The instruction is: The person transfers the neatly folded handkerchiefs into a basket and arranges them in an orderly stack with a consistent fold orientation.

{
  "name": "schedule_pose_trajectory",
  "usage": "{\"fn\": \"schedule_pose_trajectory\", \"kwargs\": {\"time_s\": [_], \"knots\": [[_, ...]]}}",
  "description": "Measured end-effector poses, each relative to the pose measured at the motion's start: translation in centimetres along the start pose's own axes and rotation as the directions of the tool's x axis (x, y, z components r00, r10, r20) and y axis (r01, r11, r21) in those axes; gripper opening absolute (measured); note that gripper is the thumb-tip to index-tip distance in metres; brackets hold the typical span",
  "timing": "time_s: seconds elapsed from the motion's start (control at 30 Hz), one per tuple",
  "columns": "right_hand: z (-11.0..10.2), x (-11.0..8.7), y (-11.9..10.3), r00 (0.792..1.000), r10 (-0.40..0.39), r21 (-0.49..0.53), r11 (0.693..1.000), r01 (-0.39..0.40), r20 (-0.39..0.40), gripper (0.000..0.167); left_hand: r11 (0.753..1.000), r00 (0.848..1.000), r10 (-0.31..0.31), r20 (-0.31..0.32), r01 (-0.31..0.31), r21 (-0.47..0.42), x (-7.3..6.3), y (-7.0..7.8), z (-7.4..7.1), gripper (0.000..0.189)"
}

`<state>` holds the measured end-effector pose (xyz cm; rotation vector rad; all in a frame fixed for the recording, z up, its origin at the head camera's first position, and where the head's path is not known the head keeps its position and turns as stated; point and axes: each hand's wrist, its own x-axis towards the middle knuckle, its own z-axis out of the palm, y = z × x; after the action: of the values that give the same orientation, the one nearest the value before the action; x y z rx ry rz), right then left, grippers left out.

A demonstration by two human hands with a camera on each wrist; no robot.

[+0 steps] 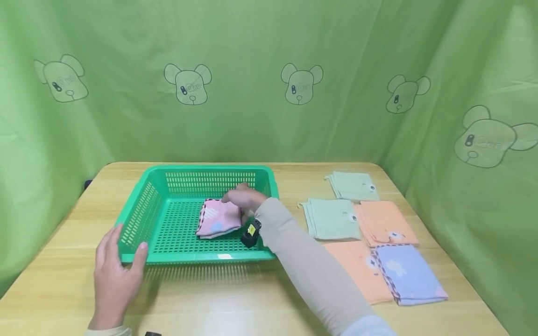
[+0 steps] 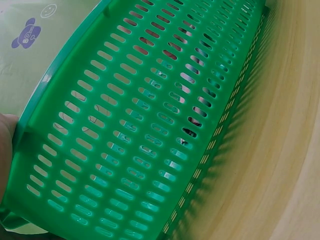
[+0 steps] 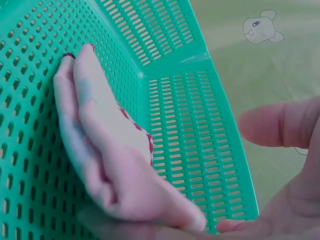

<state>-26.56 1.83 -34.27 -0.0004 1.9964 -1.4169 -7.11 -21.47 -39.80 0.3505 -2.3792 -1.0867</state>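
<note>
Toward the right side of the green basket (image 1: pixel 185 258), on its floor, sits a folded pink cloth (image 1: pixel 216 221) with the right hand (image 1: pixel 248 198) at its right edge. That hand looks open: in the right wrist view the thumb stands clear of the cloth, while the blurred fingers run along its near fold. Whether that edge is fully down I cannot tell. By the basket's front left corner, the left hand (image 1: pixel 115 275) lies spread and relaxed against the rim, pinching nothing.

Good handling here, I judge, means keeping the layers together — letting the fold settle first, then drawing the fingers out low and flat so the loose edges do not catch or flip. Light steadying at the corner should be enough; a hard push could slide the basket.

Beneath, the wooden table (image 1: pixel 210 303) is pale and grained, with slatted basket shadow along its front. Near its right edge lie more folded cloths — a far green cloth (image 1: pixel 353 186), a nearer green cloth (image 1: pixel 332 221), two orange cloths (image 1: pixel 386 224) and a blue cloth (image 1: pixel 412 275) closest to the front right corner. Green curtain (image 1: pixel 252 130), printed with bear heads, hangs behind and at both sides.
</note>
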Motion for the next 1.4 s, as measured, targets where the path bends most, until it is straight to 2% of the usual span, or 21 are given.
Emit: {"fn": "schedule_pose_trajectory", "kwargs": {"time_s": [0.2, 0.5, 0.77, 1.0, 1.13, 1.4], "knots": [[0.0, 0.0, 0.0, 0.999, 0.012, -0.003, 1.000, -0.012, -0.035, 0.094, 1.000, 1.000, 0.007, -0.002, -0.007, 0.002, 0.0, 0.0, 0.0, 0.069], [0.2, -0.2, 0.2, 0.997, 0.026, -0.021, 0.999, -0.028, -0.071, 0.098, 1.000, 1.000, 0.014, -0.010, -0.014, -0.004, -0.1, -0.1, 0.0, 0.069], [0.8, -0.5, 1.0, 0.997, 0.052, -0.037, 0.998, -0.054, -0.049, 0.101, 0.998, 0.998, -0.061, 0.022, 0.060, 0.024, -1.2, -0.4, -0.4, 0.069], [-0.1, -0.3, -0.5, 0.997, 0.012, -0.033, 0.999, -0.015, -0.078, 0.099, 1.000, 1.000, 0.010, -0.011, -0.010, -0.027, 0.4, 0.1, 0.1, 0.068], [-0.1, -0.4, -0.3, 0.998, 0.032, -0.054, 0.998, -0.035, -0.058, 0.099, 1.000, 1.000, 0.007, -0.014, -0.007, -0.018, 0.1, 0.1, 0.0, 0.068], [0.0, -0.6, -0.1, 0.997, 0.022, -0.061, 0.998, -0.027, -0.080, 0.099, 1.000, 1.000, 0.011, -0.016, -0.011, -0.004, 0.0, 0.1, 0.1, 0.068]]}}
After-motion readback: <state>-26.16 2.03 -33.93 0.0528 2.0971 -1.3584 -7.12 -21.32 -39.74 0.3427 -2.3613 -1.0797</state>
